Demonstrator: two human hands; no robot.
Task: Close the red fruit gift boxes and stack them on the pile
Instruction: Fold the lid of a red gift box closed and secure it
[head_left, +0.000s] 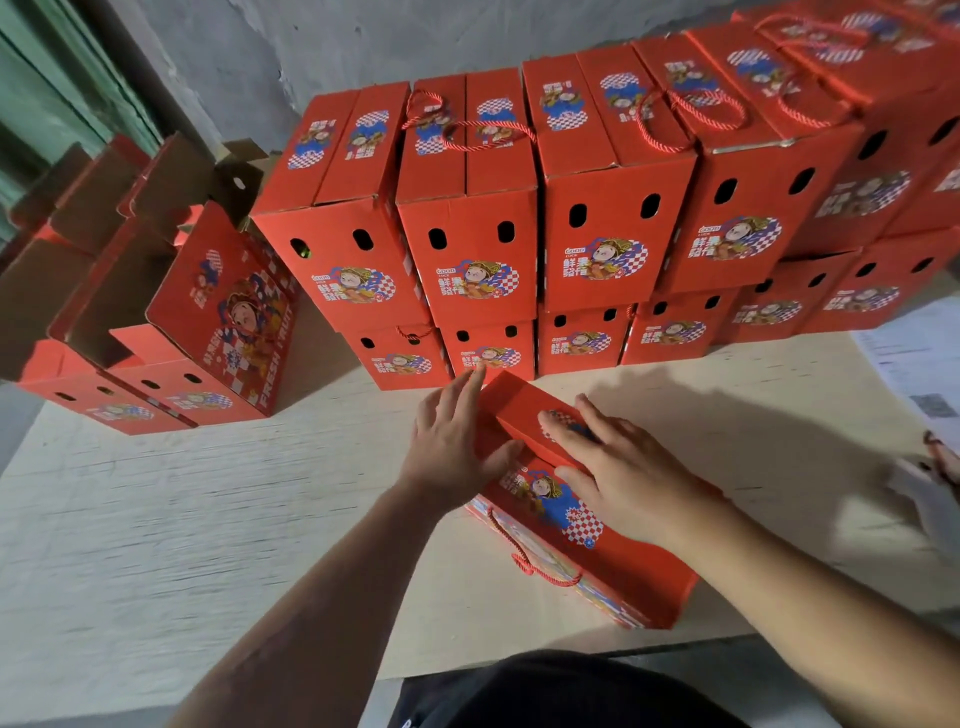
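Hands flat, ours: left hand (451, 441) and right hand (615, 475) press with straight fingers on a red box (561, 525); behind it, the pile (519, 234).

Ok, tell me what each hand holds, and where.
Both are on the red fruit gift box: the left hand presses its left side, the right hand lies flat on its top flap. Neither grips it.

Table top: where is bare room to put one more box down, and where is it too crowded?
Bare table lies left of the left hand, in front of the open boxes. More lies right of the right hand, between the stacked pile and the papers. The back is crowded; the box in hand fills the middle.
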